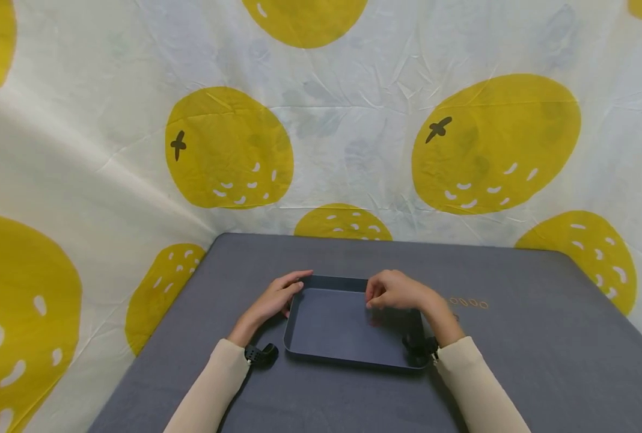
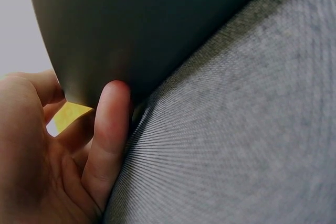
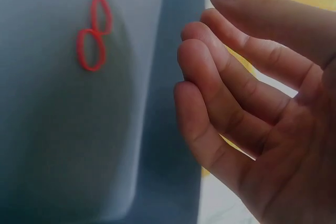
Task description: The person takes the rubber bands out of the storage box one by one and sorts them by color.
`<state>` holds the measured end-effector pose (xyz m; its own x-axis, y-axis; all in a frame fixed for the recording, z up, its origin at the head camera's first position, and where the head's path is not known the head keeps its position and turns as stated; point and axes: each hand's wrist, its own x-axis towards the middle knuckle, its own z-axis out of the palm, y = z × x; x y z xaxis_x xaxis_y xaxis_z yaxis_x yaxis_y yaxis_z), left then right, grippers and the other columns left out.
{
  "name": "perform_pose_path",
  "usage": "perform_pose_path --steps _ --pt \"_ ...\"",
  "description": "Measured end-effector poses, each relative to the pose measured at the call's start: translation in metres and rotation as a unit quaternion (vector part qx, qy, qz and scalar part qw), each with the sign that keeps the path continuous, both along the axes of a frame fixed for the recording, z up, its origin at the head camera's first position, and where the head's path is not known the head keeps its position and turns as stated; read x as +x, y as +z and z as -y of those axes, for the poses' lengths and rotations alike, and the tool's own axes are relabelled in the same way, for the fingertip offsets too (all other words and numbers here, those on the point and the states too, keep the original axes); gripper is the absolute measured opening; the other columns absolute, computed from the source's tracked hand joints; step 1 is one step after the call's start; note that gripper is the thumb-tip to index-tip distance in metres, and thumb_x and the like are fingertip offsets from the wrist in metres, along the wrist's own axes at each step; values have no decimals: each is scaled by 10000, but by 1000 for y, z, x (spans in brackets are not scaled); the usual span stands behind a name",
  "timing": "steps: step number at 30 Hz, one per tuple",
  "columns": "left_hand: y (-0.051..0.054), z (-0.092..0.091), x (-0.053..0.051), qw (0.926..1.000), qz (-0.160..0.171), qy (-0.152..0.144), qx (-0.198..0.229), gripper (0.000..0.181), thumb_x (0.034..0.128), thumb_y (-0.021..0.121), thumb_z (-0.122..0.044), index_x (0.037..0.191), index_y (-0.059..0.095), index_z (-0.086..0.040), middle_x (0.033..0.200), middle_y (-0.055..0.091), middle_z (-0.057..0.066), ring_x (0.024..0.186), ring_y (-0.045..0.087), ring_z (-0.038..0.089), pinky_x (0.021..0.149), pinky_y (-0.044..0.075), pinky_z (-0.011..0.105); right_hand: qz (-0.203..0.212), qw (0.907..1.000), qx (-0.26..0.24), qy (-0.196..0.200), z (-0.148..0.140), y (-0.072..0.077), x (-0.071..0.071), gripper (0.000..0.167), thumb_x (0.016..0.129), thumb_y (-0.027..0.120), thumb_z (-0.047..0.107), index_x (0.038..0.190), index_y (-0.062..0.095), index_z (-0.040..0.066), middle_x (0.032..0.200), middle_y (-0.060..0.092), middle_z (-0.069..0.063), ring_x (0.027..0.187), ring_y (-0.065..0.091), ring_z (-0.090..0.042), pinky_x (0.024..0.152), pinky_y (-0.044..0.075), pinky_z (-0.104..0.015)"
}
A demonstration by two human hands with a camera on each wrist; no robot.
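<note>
A shallow dark grey tray [image 1: 334,328] lies on the table in front of me. My left hand [image 1: 273,300] holds its far left corner, thumb at the rim. In the left wrist view, one finger of that left hand [image 2: 47,150] presses the tray's dark outer wall [image 2: 147,19] from outside. Above the tray's right half hovers my right hand [image 1: 399,291], and in its wrist view the right hand [image 3: 268,98] has loosely bent fingers with nothing seen between them. Two thin red rubber bands [image 3: 91,51] lie touching on the tray floor.
Several orange rubber bands [image 1: 469,302] lie in a row on the grey table [image 1: 537,337], right of the tray and partly behind my right forearm. A white curtain [image 1: 348,150] with yellow fruit prints hangs along the table's far and left edges.
</note>
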<state>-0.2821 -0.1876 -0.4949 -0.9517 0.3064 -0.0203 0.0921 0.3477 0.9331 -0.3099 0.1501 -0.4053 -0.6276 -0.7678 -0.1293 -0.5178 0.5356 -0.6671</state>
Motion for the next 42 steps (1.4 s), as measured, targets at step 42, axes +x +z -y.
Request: perform_pose_path --steps 42 --pt "1 1 -1 10000 24 -6 -32 430 1112 481 -292 1541 512 -292 899 495 101 609 486 139 491 570 354 126 9980 587 -190 2 -21 2 123 818 836 56 751 754 120 706 686 41 623 553 -88 578 466 -255"
